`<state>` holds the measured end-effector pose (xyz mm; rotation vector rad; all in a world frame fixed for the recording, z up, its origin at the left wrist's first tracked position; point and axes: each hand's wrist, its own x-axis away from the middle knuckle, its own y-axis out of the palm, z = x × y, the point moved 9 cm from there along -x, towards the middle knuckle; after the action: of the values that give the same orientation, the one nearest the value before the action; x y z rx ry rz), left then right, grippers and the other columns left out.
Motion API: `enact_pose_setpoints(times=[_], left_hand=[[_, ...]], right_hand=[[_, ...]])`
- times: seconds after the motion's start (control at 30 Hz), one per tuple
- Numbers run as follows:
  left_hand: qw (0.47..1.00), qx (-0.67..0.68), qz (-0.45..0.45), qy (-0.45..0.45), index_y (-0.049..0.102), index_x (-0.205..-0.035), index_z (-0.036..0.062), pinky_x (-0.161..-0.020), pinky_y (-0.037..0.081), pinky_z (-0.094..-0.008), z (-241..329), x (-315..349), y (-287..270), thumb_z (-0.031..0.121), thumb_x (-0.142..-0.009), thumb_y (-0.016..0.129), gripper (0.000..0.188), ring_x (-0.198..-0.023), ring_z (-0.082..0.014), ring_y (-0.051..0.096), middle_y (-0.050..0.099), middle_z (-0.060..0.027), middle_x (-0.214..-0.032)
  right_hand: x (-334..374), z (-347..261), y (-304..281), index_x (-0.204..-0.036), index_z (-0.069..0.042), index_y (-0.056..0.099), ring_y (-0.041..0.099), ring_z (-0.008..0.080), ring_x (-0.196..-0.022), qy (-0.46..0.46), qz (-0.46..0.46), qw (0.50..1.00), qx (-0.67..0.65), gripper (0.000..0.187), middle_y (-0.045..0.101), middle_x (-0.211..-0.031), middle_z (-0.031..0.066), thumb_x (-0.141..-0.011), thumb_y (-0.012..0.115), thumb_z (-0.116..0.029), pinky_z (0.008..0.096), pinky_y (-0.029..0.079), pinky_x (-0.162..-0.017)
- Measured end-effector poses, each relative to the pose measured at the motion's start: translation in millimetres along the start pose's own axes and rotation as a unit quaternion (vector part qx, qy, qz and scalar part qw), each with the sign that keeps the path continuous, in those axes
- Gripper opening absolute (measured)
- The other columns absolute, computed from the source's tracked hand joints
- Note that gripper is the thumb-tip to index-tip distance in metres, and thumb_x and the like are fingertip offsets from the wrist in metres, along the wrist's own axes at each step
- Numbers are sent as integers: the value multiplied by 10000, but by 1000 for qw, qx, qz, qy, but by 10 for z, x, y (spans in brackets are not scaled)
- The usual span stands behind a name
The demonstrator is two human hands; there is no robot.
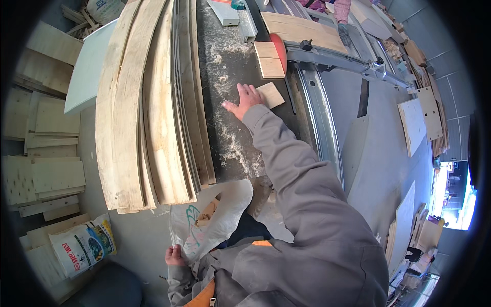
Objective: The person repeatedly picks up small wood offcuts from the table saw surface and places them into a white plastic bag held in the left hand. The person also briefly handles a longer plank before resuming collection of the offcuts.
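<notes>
My right hand (246, 99) reaches across the dark, dust-streaked table of a panel saw (225, 61). Its thumb and fingers are apart, and its outer edge is beside a small rectangular wood block (271, 95); whether they touch is hard to tell. Two more small blocks (269, 60) lie further off, against a red blade guard (279, 53). Low at my waist, my left hand (175, 256) has its fingers curled on the edge of a whitish plastic sack (235, 199). Wood offcuts (207, 212) show inside that sack.
Long wooden boards (123, 102) are stacked along the table's left side. A metal fence (327, 61) crosses at the right, above a rail (322, 112). Opposite, a co-worker's gloved hand (343, 33) is at a wide board (302, 28). A printed sack (84, 245) stands lower left.
</notes>
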<state>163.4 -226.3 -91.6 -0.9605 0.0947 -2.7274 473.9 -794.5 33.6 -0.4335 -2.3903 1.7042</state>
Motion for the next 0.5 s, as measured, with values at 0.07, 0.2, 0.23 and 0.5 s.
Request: enact_pose_setpoints(times=[0.07,0.2,0.23,0.5], left_hand=[[1000,-7,-7,7,594,-806,35,-543,398,-235,28,-64,48,166,-852,632,144,-589,-73,477,572,8,-681],[1000,27,-10,-8,589,-810,43,-540,386,-234,1,-100,155,166,-853,630,136,-580,-74,464,561,12,-674],[999,28,-11,-15,590,-807,43,-539,376,-230,-2,-83,187,163,-853,629,134,-575,-69,452,553,19,-665],[1000,-14,-10,-4,586,-793,42,-563,389,-227,26,-14,208,130,-839,631,109,-601,-69,462,562,12,-684]], right_hand=[[68,-55,-225,-1363,-45,376,322,317,-1318,-41,34,995,-87,816,370,-1404,186,-780,620,-560,425,237,-1097],[28,389,-508,-1320,-35,416,402,329,-1253,12,108,993,-41,724,411,-1362,177,-772,690,-421,418,331,-1046],[-45,496,-462,-1324,-37,407,400,329,-1252,27,97,994,-48,721,410,-1361,175,-773,690,-406,417,329,-1047],[-930,463,-583,-1347,-70,391,378,328,-1267,47,83,995,23,685,401,-1367,176,-778,697,-299,408,312,-1066]])
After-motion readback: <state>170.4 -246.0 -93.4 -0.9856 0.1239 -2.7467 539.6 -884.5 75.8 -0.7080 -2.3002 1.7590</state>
